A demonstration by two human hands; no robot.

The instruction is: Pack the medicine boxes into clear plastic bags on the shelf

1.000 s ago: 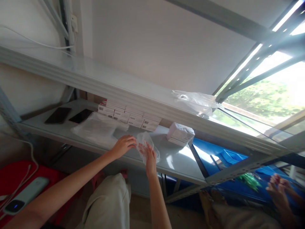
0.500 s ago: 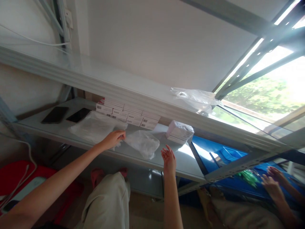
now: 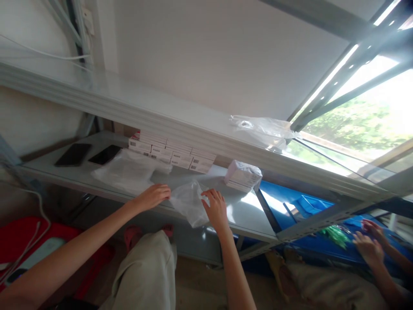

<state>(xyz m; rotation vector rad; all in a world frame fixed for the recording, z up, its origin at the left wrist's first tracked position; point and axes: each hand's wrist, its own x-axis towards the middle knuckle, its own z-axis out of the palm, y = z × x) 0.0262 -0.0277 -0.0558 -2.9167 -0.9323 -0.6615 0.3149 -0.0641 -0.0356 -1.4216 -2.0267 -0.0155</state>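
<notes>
A clear plastic bag [image 3: 189, 204] spreads between my two hands at the front of the lower shelf. My left hand [image 3: 155, 196] is closed on its left end. At the bag's right side, my right hand [image 3: 217, 209] pinches its edge with thumb and fingers. Flat clear plastic bags [image 3: 125, 170] lie on the shelf just left of and behind my left hand. Stacked white boxes with printed labels [image 3: 172, 155] stand in a row behind. A plastic-wrapped pack of boxes [image 3: 243, 175] sits beyond my right hand.
Two dark phones, one a black phone [image 3: 105, 155], lie at the shelf's left. The upper shelf [image 3: 155, 116] overhangs, carrying another crumpled plastic bag [image 3: 261, 129]. A red stool [image 3: 29, 224] stands lower left. At right, another person's hands [image 3: 369, 247] work over a blue surface.
My right hand has moved left and taken hold of the bag's right side. The bag now hangs more spread out between both hands. My left hand keeps its hold.
</notes>
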